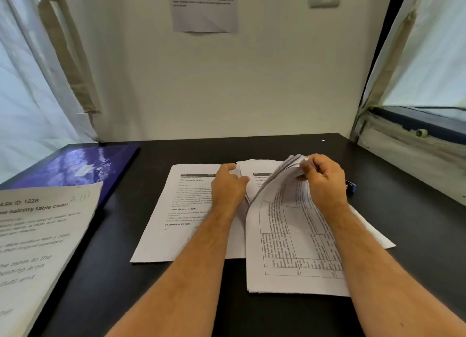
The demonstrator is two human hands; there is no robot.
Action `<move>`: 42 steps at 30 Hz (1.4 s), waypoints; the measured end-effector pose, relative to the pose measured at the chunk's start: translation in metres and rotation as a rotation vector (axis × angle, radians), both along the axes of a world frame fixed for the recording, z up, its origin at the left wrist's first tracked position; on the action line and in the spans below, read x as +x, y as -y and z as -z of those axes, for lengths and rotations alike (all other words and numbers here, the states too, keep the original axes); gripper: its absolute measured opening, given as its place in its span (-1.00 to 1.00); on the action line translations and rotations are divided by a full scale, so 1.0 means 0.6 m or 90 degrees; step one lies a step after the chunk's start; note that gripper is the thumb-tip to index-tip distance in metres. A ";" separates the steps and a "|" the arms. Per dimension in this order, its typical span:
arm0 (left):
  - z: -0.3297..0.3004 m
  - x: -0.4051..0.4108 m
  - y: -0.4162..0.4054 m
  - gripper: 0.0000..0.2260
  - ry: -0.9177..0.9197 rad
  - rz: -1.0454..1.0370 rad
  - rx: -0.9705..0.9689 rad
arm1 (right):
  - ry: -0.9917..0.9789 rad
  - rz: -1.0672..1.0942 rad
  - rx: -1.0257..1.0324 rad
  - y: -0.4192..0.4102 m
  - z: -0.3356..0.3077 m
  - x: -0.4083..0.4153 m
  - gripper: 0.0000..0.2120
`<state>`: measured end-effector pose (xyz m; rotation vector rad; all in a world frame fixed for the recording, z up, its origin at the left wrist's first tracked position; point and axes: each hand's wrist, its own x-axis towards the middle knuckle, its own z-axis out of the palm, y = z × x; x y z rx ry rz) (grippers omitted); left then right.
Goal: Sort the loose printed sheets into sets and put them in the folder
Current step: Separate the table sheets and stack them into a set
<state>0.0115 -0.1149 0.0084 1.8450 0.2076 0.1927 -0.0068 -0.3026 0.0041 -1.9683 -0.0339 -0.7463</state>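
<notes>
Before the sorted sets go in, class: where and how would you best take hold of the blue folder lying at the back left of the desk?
Probably by its right-hand long edge, coming from the right. The blue folder lies flat and closed on the dark table; that edge is bare and faces the working area, while its near end is covered by the printed task sheet. Slip fingers under the edge, thumb on top.

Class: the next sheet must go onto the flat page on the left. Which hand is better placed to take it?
Left. The left hand rests by that page; the right hand holds the lifted sheets.
</notes>
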 end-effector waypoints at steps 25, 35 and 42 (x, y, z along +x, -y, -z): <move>0.008 0.022 -0.033 -0.89 0.060 -0.037 -0.304 | 0.106 -0.112 -0.204 -0.043 -0.018 -0.023 -0.70; -0.005 -0.007 -0.022 -0.70 0.175 0.172 -0.290 | 0.075 -0.118 -0.228 -0.046 -0.019 -0.021 -0.23; -0.004 -0.007 -0.020 -0.50 0.218 0.182 -0.228 | 0.119 -0.094 -0.286 -0.042 -0.018 -0.020 -0.28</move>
